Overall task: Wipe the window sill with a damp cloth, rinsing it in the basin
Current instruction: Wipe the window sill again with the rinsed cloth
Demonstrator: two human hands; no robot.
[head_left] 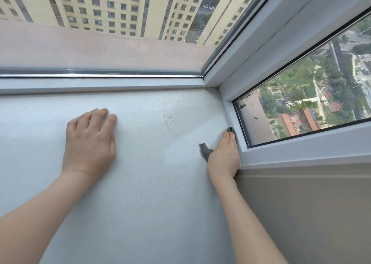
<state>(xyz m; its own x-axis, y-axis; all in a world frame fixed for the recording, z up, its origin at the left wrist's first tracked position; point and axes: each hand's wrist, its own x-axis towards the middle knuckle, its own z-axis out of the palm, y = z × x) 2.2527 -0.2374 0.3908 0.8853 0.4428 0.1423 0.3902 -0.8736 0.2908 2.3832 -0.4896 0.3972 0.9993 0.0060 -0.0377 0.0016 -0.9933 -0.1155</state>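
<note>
From the head view, the left grip (90, 143) lay flat and released on the window sill (150, 183), well apart from the side window frame (261, 153). The right grip (224, 155), fingers straight, pressed the grey cloth (204, 150) onto the sill against that frame.

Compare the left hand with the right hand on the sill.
1. The left hand rests on the bare window sill, holding nothing; the right hand presses a grey cloth beneath it.
2. The left hand sits mid-sill, apart from any frame; the right hand lies against the side window frame.
Shared: both are palm down with fairly straight fingers.
</note>
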